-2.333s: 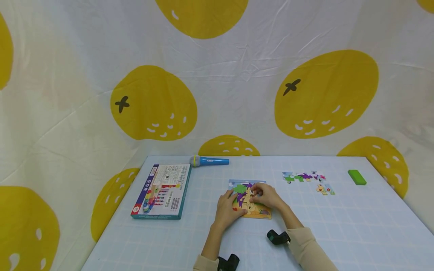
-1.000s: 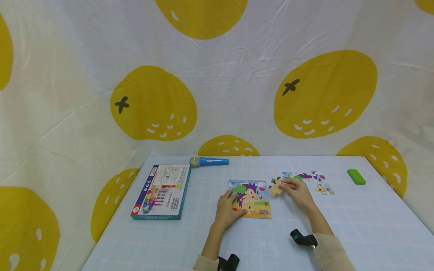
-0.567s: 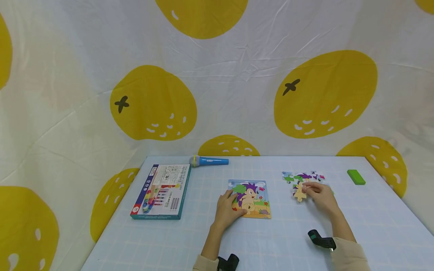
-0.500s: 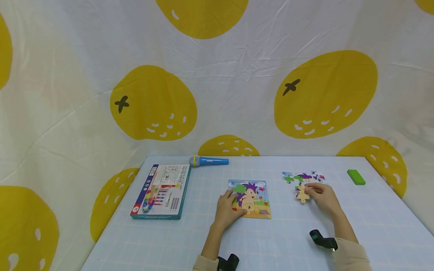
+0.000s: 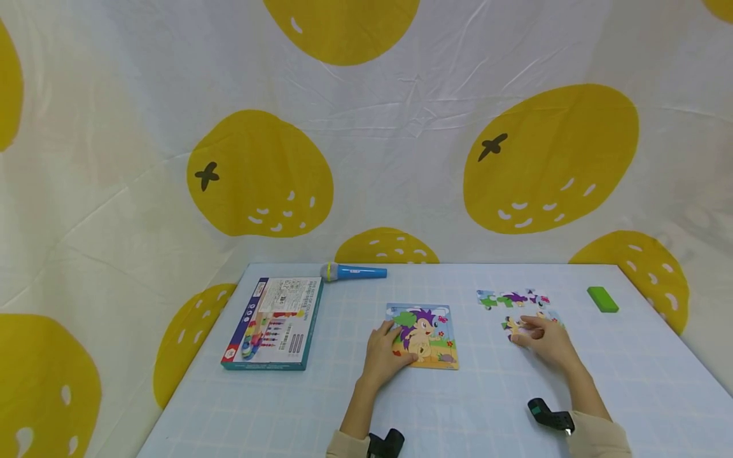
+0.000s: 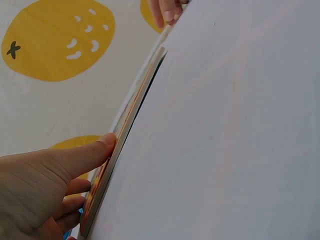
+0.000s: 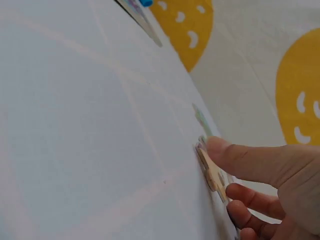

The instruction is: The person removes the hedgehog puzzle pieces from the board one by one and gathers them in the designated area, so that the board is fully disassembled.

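Note:
A flat square puzzle board with a purple-haired hedgehog picture lies mid-table. My left hand rests at its near left corner, thumb on the near edge and fingers along the left side. To the right, my right hand pinches a cream, purple and green jigsaw piece low over the table; its wooden edge shows beneath my thumb in the right wrist view. Behind that hand lies a row of loose jigsaw pieces. Others, partly covered by the fingers, lie beside the held piece.
A flat printed box lies on the left, and a blue toy microphone at the back edge beside it. A green block sits at the far right. A patterned cloth with yellow fruit hangs behind the table.
My right hand has carried the jigsaw piece rightward from the board and lowered it in front of the loose row. My left hand stays at the board.

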`<act>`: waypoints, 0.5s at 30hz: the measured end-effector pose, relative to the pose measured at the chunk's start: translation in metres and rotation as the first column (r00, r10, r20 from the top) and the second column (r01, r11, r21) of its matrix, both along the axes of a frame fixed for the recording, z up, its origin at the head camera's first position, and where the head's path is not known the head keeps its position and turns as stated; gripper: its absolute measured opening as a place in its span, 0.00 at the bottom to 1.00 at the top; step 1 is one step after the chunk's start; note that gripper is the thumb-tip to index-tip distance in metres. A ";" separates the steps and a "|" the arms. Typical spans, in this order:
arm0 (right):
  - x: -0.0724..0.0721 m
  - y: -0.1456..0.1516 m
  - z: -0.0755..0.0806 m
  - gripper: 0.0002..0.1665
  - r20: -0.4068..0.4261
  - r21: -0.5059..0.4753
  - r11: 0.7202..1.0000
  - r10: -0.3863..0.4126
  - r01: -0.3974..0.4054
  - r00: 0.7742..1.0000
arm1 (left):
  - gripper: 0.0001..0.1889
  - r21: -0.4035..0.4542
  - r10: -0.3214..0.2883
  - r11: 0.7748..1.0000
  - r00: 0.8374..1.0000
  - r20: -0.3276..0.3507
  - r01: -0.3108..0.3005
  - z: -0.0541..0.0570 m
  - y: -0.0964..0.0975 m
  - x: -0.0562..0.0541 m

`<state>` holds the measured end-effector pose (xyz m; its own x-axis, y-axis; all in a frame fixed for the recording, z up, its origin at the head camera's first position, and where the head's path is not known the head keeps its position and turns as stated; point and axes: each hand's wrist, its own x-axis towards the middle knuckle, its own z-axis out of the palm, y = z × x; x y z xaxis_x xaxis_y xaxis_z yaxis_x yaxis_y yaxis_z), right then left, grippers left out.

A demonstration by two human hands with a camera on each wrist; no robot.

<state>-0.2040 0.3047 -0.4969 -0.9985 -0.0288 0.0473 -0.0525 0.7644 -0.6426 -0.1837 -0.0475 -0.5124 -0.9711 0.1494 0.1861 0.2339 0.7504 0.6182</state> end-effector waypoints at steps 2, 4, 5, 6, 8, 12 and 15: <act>0.002 0.001 0.001 0.37 0.015 0.010 1.000 0.017 -0.017 1.000 | 0.33 -0.006 0.002 1.000 1.000 0.001 -0.002 0.000 0.000 0.000; 0.003 0.001 0.001 0.36 0.015 0.014 1.000 0.027 -0.027 1.000 | 0.33 -0.012 0.004 1.000 1.000 0.004 -0.004 0.000 0.001 0.001; 0.004 0.000 0.000 0.35 0.003 0.014 0.999 0.031 -0.031 1.000 | 0.33 -0.018 0.006 1.000 1.000 0.004 -0.006 0.000 0.001 0.001; 0.005 0.000 0.000 0.34 -0.010 0.014 0.999 0.035 -0.035 0.999 | 0.33 -0.017 0.007 1.000 1.000 0.005 -0.007 0.001 0.001 0.001; 0.005 -0.001 -0.002 0.33 -0.034 0.012 0.999 0.036 -0.036 0.999 | 0.33 -0.021 0.009 1.000 1.000 0.005 -0.009 0.001 0.001 0.001; 0.005 -0.005 -0.006 0.36 -0.063 0.016 1.000 0.020 -0.019 0.998 | 0.33 -0.010 0.013 1.000 1.000 0.013 -0.012 0.002 0.001 0.001; 0.004 -0.008 -0.008 0.36 -0.086 0.026 1.000 0.000 0.003 0.996 | 0.33 -0.008 0.013 1.000 1.000 0.010 -0.013 0.002 0.001 0.001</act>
<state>-0.1996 0.2966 -0.5051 -0.9908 -0.0296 0.1318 -0.1053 0.7809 -0.6158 -0.1828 -0.0468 -0.5106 -0.9749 0.1378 0.1748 0.2174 0.7585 0.6144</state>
